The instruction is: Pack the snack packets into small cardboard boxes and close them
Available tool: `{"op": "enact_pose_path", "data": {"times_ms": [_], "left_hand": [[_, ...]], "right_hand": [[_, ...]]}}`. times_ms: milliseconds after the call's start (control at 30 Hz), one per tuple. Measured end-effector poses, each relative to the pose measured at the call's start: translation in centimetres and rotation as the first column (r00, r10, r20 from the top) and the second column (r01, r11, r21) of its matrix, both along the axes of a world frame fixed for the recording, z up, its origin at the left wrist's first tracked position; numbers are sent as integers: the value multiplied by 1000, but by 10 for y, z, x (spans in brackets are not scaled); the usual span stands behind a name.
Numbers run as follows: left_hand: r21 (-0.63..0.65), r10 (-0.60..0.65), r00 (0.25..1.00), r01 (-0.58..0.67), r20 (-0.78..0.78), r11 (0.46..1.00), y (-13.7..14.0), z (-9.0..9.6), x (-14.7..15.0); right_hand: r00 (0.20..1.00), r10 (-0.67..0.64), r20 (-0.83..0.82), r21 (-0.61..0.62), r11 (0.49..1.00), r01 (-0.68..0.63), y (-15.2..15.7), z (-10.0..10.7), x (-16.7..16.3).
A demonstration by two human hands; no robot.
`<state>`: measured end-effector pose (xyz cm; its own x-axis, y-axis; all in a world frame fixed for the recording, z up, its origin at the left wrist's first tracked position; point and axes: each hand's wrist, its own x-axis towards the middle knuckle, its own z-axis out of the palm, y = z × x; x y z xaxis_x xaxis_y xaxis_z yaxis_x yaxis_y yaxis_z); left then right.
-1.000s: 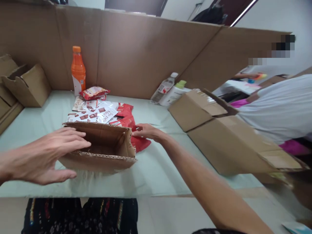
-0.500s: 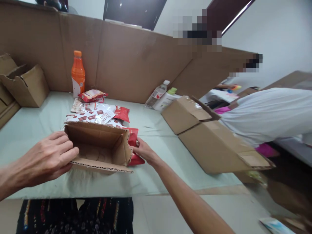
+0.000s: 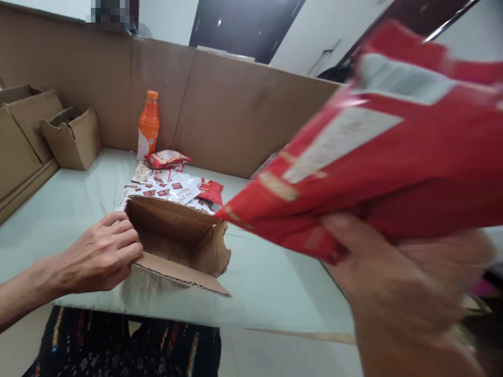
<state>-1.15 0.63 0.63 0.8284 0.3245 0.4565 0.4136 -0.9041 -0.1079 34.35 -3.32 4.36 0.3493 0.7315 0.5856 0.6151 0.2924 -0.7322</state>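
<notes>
An open-topped cardboard box (image 3: 188,280) stands near the table's front edge. My left hand (image 3: 104,251) is closed over its left rim. The part of the box's inside that shows holds nothing. Close to the camera, my right hand (image 3: 396,283) is closed on a red snack bag (image 3: 424,167) with pale label patches; it is blurred by motion. This bag is raised above the table and hides much of the right side. Behind the box lie white packets printed with brown squares (image 3: 165,189) and a smaller red packet (image 3: 211,190).
An orange drink bottle (image 3: 148,125) stands at the back, with a red and white packet (image 3: 167,158) at its foot. Cardboard boxes (image 3: 76,141) stand at the left. A tall cardboard panel (image 3: 243,104) runs along the back of the table, which has a pale green cover (image 3: 271,293).
My right hand has lifted the red snack bag from beside the box, up and right toward the camera. My left hand keeps its hold on the box rim. The view has turned a little.
</notes>
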Motion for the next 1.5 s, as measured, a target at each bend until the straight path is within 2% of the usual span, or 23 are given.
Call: {"op": "enact_pose_path", "data": {"times_ms": [67,100,167,267,300,367,467,500,567,667,733,800,833,867,933,967,1000,1033,1100,1167,1233,1333,1500], "left_hand": [[9,1,1000,-1,17,1000,0,0,1],[12,2,1000,-3,25,1000,-1,0,0],[10,-6,999,6,36,1000,-5,-1,-3],[-27,-12,999,13,39,1000,-13,-2,-11],[-48,-4,999,6,40,999,-16,-1,-12],[-99,36,999,-33,31,995,-22,5,-12],[-186,102,994,-106,-31,977,-27,20,-6],[-214,111,992,-119,-53,970,-27,26,-3],[-264,106,992,-122,-75,957,-27,36,2],[-304,90,994,-107,-70,947,-23,43,6],[-323,71,992,-101,-103,941,-20,41,6],[-379,26,986,-87,-163,921,-16,36,3],[-418,-3,982,-77,-189,905,-15,33,2],[-456,-32,978,-67,-204,887,-14,29,1],[-510,-63,977,-51,-204,859,-15,21,-3],[-521,-57,979,-55,-198,852,-16,16,-4],[-523,-45,981,-61,-187,850,-17,11,-6],[-522,-36,983,-63,-178,851,-19,5,-8],[-511,-40,985,-51,-166,858,-21,-5,-13],[-491,-46,985,-42,-166,870,-23,-11,-18],[-477,-41,983,-52,-181,877,-24,-11,-20],[-490,-30,977,-78,-210,868,-25,0,-19],[-497,-41,972,-82,-232,864,-23,21,-10]], "right_hand": [[989,114,90,14,993,-116,3,8,-33],[959,239,154,-65,971,-231,8,9,-48],[798,525,295,-358,835,-417,21,5,-73],[456,766,454,-707,621,-339,41,-1,-99],[353,804,479,-762,580,-289,45,-2,-105],[208,837,506,-799,546,-253,51,-3,-118],[145,828,541,-775,559,-295,56,-7,-133],[131,837,531,-779,543,-313,57,-10,-136],[70,885,461,-817,454,-356,58,-15,-139],[-11,949,314,-851,277,-447,54,-13,-130],[26,968,249,-803,222,-553,50,-3,-112],[159,968,194,-699,250,-670,52,9,-86],[256,950,180,-644,310,-700,57,13,-72],[367,910,192,-599,405,-691,66,14,-59],[541,775,327,-574,618,-537,95,4,-40],[570,695,440,-576,705,-415,113,-8,-36],[551,628,549,-582,761,-288,131,-23,-35],[488,597,637,-596,783,-181,150,-40,-37],[428,586,688,-602,790,-115,182,-76,-47],[421,588,690,-596,793,-131,204,-105,-60],[429,586,687,-589,796,-144,215,-120,-69],[479,562,674,-578,805,-131,216,-119,-66],[636,410,654,-501,865,-43,180,-79,-23]]}}
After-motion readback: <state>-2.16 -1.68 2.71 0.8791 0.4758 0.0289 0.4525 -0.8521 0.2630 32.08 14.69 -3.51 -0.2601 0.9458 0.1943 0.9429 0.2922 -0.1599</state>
